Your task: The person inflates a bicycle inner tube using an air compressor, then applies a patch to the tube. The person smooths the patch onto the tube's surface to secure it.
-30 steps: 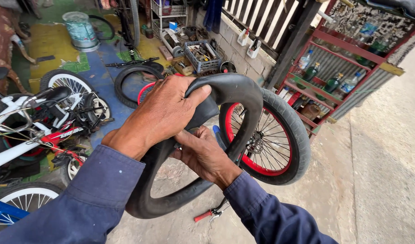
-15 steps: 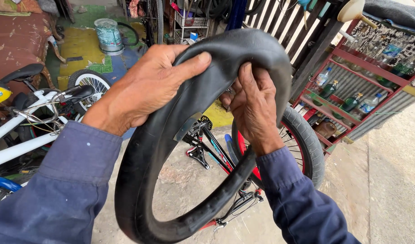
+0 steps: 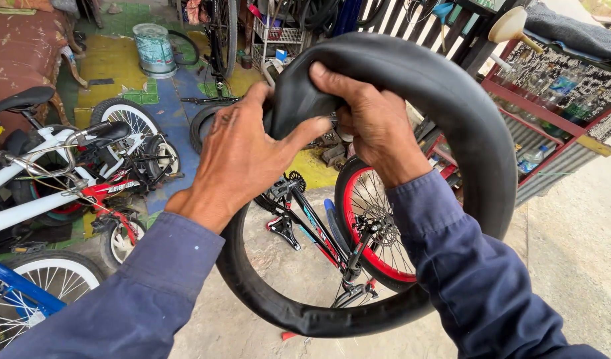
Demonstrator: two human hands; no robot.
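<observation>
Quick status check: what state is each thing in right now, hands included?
Black rubber inner tube: held up in a loop, its top pinched and folded.
Left hand: gripping the tube's fold.
Right hand: gripping the tube beside it.
Black-and-red bicycle: upside down on the floor.
White bucket: upright.

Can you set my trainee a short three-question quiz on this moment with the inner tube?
1. True or false: both hands grip the black inner tube.
2. What seen through the tube's loop has a red rim? A) a bicycle wheel B) a bucket C) a funnel
3. Which hand pinches the tube's folded part nearer the bicycles parked on the floor?

Key:
1. True: left hand and right hand both hold it near the top.
2. A, the red-rimmed wheel.
3. The left hand; the white bicycle stands on that side.
</observation>
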